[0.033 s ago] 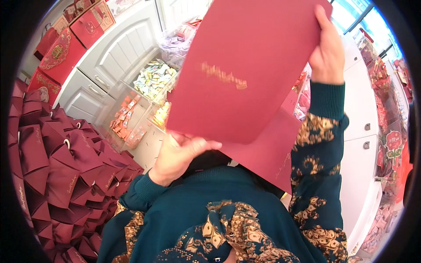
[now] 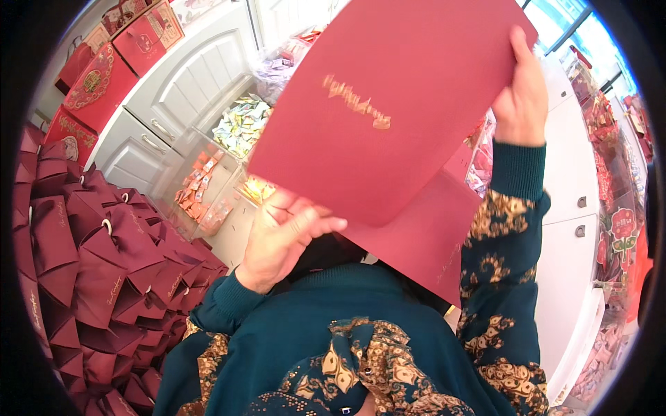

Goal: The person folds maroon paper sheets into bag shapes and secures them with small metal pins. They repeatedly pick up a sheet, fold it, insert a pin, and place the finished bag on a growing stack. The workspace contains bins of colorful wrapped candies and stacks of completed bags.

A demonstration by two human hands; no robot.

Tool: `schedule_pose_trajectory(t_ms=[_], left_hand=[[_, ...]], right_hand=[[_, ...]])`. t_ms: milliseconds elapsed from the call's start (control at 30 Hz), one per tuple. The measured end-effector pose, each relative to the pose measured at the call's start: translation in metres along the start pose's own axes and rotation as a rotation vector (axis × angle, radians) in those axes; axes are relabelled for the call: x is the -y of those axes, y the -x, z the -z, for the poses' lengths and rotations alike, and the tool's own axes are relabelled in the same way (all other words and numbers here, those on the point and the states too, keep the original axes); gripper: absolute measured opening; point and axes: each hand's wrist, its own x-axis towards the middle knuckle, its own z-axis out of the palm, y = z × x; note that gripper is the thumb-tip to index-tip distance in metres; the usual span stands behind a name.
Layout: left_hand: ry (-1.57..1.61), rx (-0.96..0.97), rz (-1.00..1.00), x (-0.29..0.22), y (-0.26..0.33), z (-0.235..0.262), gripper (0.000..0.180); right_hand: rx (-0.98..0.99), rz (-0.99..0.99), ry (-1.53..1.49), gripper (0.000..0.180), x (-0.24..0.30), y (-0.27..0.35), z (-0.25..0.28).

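My right hand (image 2: 522, 104) grasps the burgundy sheet (image 2: 409, 118) at 3 o'clock. Its 8 o'clock corner has risen: right likely bears load. Left hand (image 2: 272, 243), 7 o'clock: grip indeterminable.

Bags (image 2: 97, 277) left of cardboard sheet (image 2: 409, 118)

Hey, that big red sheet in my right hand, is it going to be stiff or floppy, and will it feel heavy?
The red sheet is probably springy rather than floppy: it bows gently without crumpling. It's likely light for its size, since it looks thin and the right hand grips it near one edge.
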Motion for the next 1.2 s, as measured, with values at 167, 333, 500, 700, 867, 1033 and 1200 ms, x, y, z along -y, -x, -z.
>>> schedule_pose_trajectory(t_ms=[167, 333, 500, 700, 867, 1033, 1200], left_hand=[[-0.112, -0.164, -0.111, 0.006, -0.012, -0.006, 0.037], [-0.284, -0.244, -0.205, -0.005, -0.011, -0.006, 0.033], [-0.325, -0.167, 0.104, -0.032, -0.012, 0.021, 0.029], [-0.428, -0.065, 0.350, -0.031, -0.019, 0.029, 0.034], [-0.345, -0.129, 0.331, -0.032, -0.016, 0.026, 0.031], [-0.310, -0.111, 0.346, -0.034, -0.001, 0.016, 0.044], [-0.341, -0.113, 0.302, -0.039, 0.016, 0.006, 0.062]], right_hand=[[-0.309, -0.099, -0.082, 0.039, -0.014, 0.076, 0.039], [-0.415, -0.183, -0.061, 0.038, 0.006, 0.145, 0.081], [-0.582, 0.147, 0.213, 0.013, 0.075, 0.166, 0.157], [0.118, -0.158, 0.880, 0.016, 0.055, 0.156, 0.040], [0.928, -0.012, 0.979, 0.009, -0.013, 0.142, -0.030], [1.082, 0.090, 0.981, 0.007, -0.055, 0.145, -0.057], [1.164, 0.081, 0.974, 0.008, -0.067, 0.143, -0.069]])
